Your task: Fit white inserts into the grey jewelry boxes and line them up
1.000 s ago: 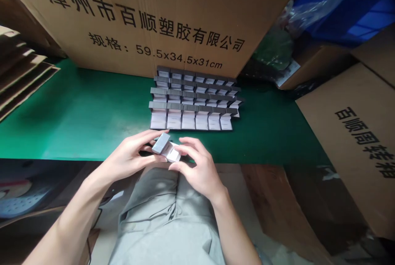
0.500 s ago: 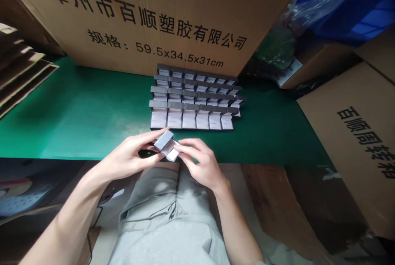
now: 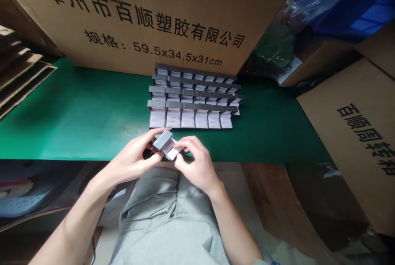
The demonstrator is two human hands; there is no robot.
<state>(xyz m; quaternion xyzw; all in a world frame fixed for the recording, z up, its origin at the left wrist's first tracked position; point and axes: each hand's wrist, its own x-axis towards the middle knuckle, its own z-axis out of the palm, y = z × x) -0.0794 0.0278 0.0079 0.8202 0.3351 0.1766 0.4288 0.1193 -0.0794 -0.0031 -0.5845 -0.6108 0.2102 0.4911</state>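
Small grey hinged box [image 3: 165, 145] sits open in a narrow two-handed grip: left hand [image 3: 131, 161] and right hand [image 3: 197, 164], curled inward, hold it above the green worktop [image 3: 77, 133], near rows of open boxes [image 3: 191, 108].

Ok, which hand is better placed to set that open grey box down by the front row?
Left, probably. The left hand has its fingers on the open grey box and reaches nearer the front row of open boxes. The right hand sits further from that row, at the box's white end.
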